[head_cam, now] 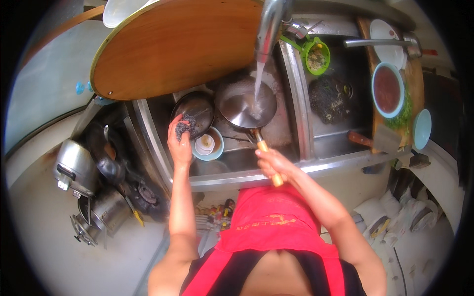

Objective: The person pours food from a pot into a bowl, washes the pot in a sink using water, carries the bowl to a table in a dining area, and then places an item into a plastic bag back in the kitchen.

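Observation:
My right hand (274, 162) grips the wooden handle (262, 146) of a metal wok (231, 98) set in the sink. From the faucet (267, 37), a stream of water (259, 76) falls into the wok, where some water pools. My left hand (178, 146) holds a steel wool scrubber (185, 127) over the near left part of a dark round pan (194, 107). Just below that pan sits a light blue bowl (218, 153) of brownish liquid with small white dishes (204, 144) in it.
A large round wooden board (174, 51) leans behind the sink. In the right basin lie a green strainer (316, 59) with food scraps and a dark mat-like heap (329, 98). A cleaver (385, 138), a bowl of red liquid (388, 88) and chopped greens (401, 111) rest at the cutting board (416, 85).

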The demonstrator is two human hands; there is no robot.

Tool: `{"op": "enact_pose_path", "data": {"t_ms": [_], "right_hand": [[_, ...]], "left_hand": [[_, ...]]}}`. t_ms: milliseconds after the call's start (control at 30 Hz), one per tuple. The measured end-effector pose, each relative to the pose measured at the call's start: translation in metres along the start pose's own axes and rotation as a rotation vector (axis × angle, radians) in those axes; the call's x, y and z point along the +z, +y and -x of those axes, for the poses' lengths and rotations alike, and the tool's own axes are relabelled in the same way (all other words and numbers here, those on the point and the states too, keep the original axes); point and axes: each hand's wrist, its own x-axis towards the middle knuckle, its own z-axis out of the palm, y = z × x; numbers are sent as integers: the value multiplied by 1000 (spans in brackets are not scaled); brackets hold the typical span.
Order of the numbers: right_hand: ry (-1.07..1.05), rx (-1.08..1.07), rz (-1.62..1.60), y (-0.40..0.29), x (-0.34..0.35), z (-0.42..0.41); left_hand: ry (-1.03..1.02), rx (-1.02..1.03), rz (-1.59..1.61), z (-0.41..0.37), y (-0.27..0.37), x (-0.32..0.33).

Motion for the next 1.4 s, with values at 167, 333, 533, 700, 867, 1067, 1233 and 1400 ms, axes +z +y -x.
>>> {"op": "enact_pose_path", "data": {"t_ms": [167, 333, 533, 700, 867, 1067, 1233, 1400], "right_hand": [[257, -119, 183, -13, -35, -25], [308, -204, 250, -23, -52, -25], [333, -254, 273, -11, -62, -33], [394, -275, 304, -7, -64, -34], [453, -300, 384, -12, -53, -23], [419, -307, 211, -4, -55, -28], [366, -283, 118, -4, -60, -27], [348, -290, 73, 4, -62, -27]], "left_hand": [[-57, 109, -12, -3, -6, 16], [-129, 143, -120, -10, -7, 45], [-298, 389, -287, -30, 4, 76], [-718, 792, -562, -72, 0, 166], [-682, 1286, -1153, -113, -89, 241], [-1066, 453, -1058, -79, -76, 236], [-1180, 50, -666, -49, -46, 221], [-1081, 641, -1129, -61, -67, 214]]}}
